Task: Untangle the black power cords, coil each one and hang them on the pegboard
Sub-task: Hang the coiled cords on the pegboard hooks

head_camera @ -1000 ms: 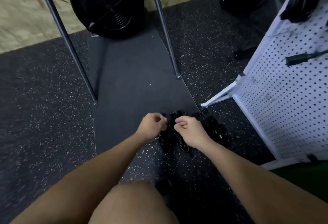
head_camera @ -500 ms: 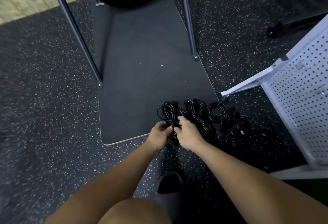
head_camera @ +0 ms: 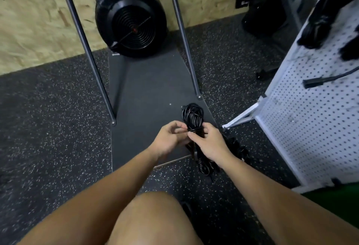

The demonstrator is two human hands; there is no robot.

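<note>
With the bundle now raised off the floor, the status reads as follows.

Change: the coiled cord (head_camera: 192,117) stands lifted between the hands, its loops rising just beyond the fingertips; half a second earlier it lay low against the remaining cords (head_camera: 236,147) on the floor.
Left hand (head_camera: 169,140): fingers curled, pinching at the wrap around the coil's middle; exact contact is blurred.
Right hand (head_camera: 208,143): fingers curled around the coil's waist, gripping it.
Meaning for the task: one cord appears separated and coiled; judged stage is securing the wrap before hanging.
Remaining cords: piled on the floor just beyond the right wrist, partly hidden by it.
Pegboard (head_camera: 314,128): well to the right of the right hand, already carrying dark bundles near its top.
View difference: the head camera points higher than before, so the fan (head_camera: 132,19) ahead of the hands shows whole.
</note>
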